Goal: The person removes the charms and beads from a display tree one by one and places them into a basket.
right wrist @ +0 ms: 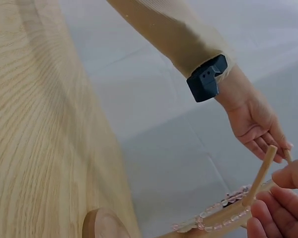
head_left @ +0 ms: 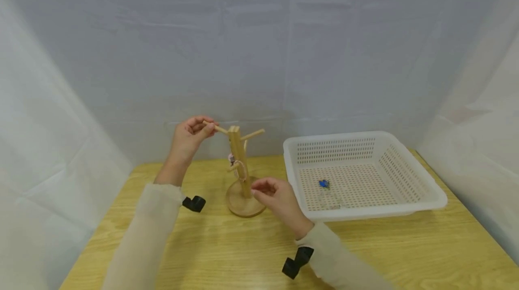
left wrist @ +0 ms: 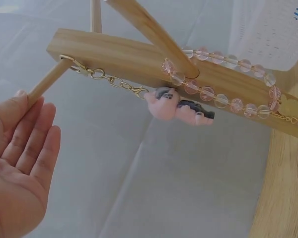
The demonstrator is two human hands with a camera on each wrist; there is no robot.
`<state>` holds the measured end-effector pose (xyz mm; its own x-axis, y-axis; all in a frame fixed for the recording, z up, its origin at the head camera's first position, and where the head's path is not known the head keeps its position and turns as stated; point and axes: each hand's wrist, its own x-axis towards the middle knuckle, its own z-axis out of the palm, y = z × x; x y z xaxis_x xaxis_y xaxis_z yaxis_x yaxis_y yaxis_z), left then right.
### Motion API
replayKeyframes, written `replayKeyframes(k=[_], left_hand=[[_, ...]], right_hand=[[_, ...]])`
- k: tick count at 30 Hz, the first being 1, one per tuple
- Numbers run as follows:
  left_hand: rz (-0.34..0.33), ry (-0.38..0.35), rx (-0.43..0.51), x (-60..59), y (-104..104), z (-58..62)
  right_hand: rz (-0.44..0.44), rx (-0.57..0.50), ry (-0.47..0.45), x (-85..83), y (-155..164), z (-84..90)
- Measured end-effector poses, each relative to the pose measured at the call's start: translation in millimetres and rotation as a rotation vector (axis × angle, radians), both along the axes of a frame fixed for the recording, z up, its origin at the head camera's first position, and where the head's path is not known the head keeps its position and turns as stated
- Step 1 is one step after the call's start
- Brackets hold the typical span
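Observation:
A wooden stand (head_left: 239,159) with several pegs rises from a round base. Near its top, my left hand (head_left: 191,134) pinches the end of an upper peg (left wrist: 48,78) between thumb and forefinger. At the root of that peg hangs a keychain with a gold clasp and chain and a small pink figure (left wrist: 164,105). A bracelet of pink and clear beads (left wrist: 207,93) hangs around a lower peg (left wrist: 154,34). My right hand (head_left: 279,197) is beside the lower part of the post, fingers loosely bent, with nothing seen between them.
To the right stands a white plastic basket (head_left: 399,211) with slotted walls. Inside it lie a small blue piece (head_left: 324,183) and something clear near the front wall. The wooden table (head_left: 227,254) ends at pale cloth (head_left: 259,56) behind and at both sides.

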<state>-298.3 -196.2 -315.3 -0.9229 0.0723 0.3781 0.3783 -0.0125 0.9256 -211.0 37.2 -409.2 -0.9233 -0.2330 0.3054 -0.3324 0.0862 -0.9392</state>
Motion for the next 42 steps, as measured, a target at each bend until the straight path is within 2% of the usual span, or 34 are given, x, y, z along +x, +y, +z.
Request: replayKeyframes(k=[9, 17, 23, 27, 35, 42], left_hand=[[0.043, 0.021, 0.030, 7.2, 2.8, -3.2], [0.066, 0.031, 0.082, 8.9, 7.1, -6.3], [0.067, 0.032, 0.124, 8.4, 11.9, -8.4], [0.071, 0.042, 0.152, 9.0, 15.3, -8.2], [0.067, 0.061, 0.189, 10.4, 16.6, -8.4], [0.082, 0.082, 0.172, 13.0, 14.6, -9.1]], right_hand=[[-0.056, -0.126, -0.041, -8.9, -18.2, -8.7], [-0.198, -0.161, -0.067, -22.3, -27.5, -16.9], [-0.232, -0.166, -0.040, -13.0, -29.8, 1.3], [-0.262, -0.178, -0.036, -17.1, -32.8, 0.3], [-0.263, -0.209, -0.049, -24.6, -39.3, -5.4], [-0.275, -0.218, -0.052, -25.9, -44.6, -8.0]])
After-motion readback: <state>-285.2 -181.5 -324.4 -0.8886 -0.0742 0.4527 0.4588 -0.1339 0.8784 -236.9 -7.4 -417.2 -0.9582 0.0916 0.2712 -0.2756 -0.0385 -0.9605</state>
